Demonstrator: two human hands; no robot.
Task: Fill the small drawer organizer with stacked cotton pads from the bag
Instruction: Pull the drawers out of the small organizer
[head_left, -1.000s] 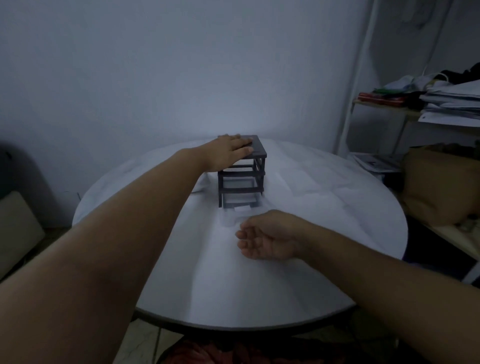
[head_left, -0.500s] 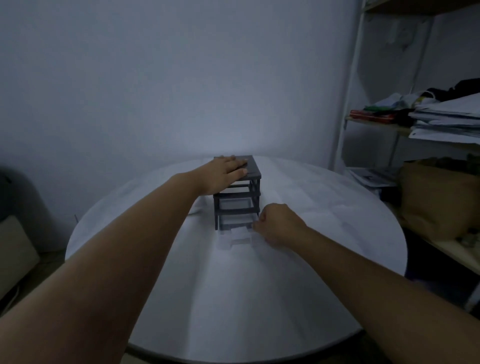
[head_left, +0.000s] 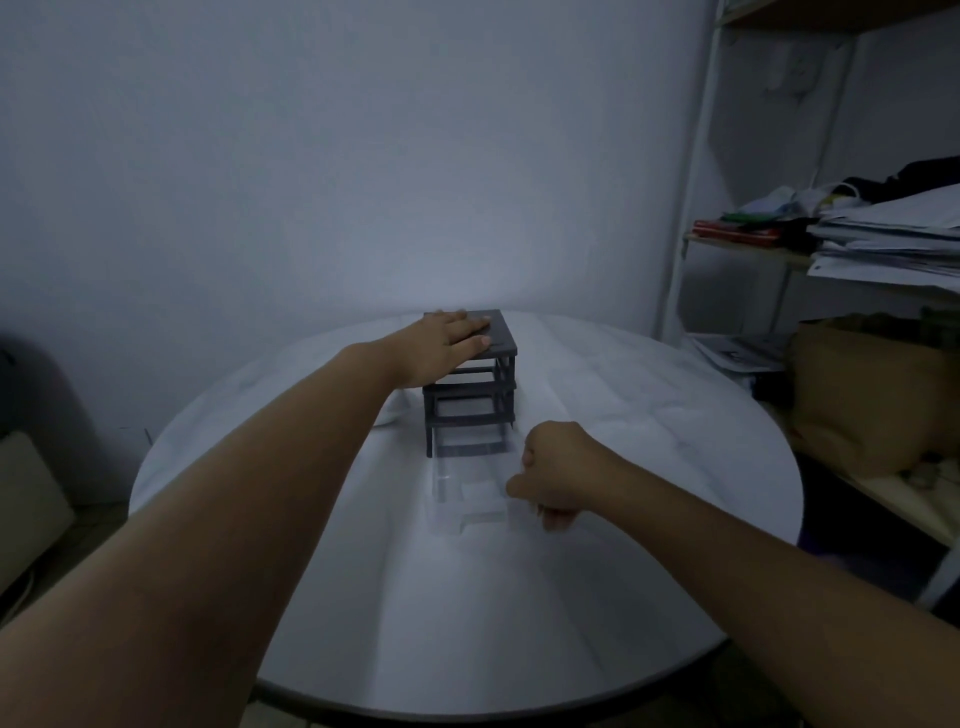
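Observation:
A small dark grey drawer organizer (head_left: 493, 379) stands on the round white table (head_left: 467, 597), toward its far side. My left hand (head_left: 447, 345) lies flat on the organizer's top. A clear drawer (head_left: 470, 501) sits on the table in front of the frame, pulled out of its bottom slot. My right hand (head_left: 556, 475) is closed on the drawer's right front corner. A white bag (head_left: 390, 413) peeks out behind my left forearm, mostly hidden.
A white shelf unit (head_left: 696, 208) stands at the right, loaded with stacked papers (head_left: 893, 234). A brown bag (head_left: 872, 395) sits lower on the right. A beige cushion (head_left: 26, 499) is at the far left. The wall is just behind the table.
My right hand went from open in front of the organizer to the bottom drawer, closed on it, and has drawn it out toward me. My left hand stayed on top.

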